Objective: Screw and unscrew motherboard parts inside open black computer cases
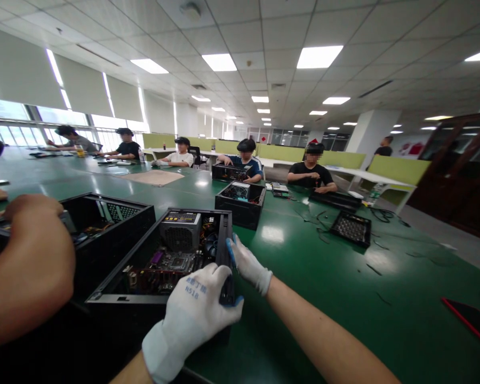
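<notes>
An open black computer case (116, 298) lies before me on the green table, its inside facing up. My left hand (194, 304), in a white glove with blue print, grips the near end of the case's front panel (226, 266), thumb at the outer side. My right hand (250, 265), gloved too with blue fingertips, presses its fingers against the panel's outer face. Inside sit a grey power supply (180, 232), a motherboard (180, 262) with a purple slot, and a dark fan (211, 245). My left fingertips are mostly hidden.
At left, a person's bare arm (32, 261) reaches over another open case (116, 213). Further cases (242, 208) and a black perforated panel (351, 229) lie ahead, with cables around. Several people sit across the table (304, 298). A red-edged black object (470, 322) lies at right.
</notes>
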`<state>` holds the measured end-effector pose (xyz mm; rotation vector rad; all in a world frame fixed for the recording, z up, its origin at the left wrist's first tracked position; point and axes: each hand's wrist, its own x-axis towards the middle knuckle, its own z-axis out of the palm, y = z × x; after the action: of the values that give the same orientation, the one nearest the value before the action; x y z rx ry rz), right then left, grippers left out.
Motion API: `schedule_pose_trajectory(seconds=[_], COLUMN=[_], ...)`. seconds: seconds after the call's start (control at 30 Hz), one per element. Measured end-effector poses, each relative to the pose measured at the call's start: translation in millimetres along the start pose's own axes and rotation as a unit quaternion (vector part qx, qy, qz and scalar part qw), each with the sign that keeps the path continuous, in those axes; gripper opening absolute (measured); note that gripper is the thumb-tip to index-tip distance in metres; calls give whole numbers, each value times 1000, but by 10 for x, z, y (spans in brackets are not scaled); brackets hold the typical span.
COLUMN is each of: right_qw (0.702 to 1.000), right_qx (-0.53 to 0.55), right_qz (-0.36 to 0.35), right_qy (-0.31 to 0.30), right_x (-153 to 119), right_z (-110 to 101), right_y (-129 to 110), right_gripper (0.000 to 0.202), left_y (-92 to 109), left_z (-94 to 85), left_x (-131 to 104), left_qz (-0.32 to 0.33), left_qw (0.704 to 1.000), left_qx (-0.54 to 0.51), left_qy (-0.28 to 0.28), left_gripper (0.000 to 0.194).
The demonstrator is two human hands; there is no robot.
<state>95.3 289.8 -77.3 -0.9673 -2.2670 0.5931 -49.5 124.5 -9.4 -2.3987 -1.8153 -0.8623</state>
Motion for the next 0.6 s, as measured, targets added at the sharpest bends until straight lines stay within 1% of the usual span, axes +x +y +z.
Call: schedule_pose_trajectory(seconds=[0.07, 0.13, 0.23, 0.3, 0.37, 0.43, 0.53, 0.6], right_qw=[999, 996, 983, 971, 958, 944, 925, 914], right_qx=[-33, -71, -137, -186, -237, -284, -344, -376], right_qz=[18, 56, 123, 149, 161, 163, 151, 143], right_qy=[-15, -16, 2, 14, 26, 37, 51, 58], right_x=[66, 157, 367, 547, 741, 941, 1242, 1431], right_z=[-88, -207, -422, -563, -681, -765, -825, -832], right_y=[74, 179, 378, 522, 661, 785, 932, 1014], right_gripper=[61, 66, 81, 83, 79, 71, 54, 48], left_y=[-70, -138, -238, -301, -355, -395, -427, -435], left_z=[-5, -6, -13, -19, -21, -14, 7, 21], left_x=[43, 81, 139, 181, 219, 245, 262, 267], left_qz=[-7, -10, -15, -22, -29, -31, -32, -37], left_qw=[1000, 1000, 1000, 1000, 999, 999, 999, 999], left_qx=[3, 10, 15, 18, 20, 18, 12, 4], left_qy=[0, 1, 2, 2, 1, 3, 7, 5], left_gripper=[26, 30, 34, 35, 34, 35, 36, 36])
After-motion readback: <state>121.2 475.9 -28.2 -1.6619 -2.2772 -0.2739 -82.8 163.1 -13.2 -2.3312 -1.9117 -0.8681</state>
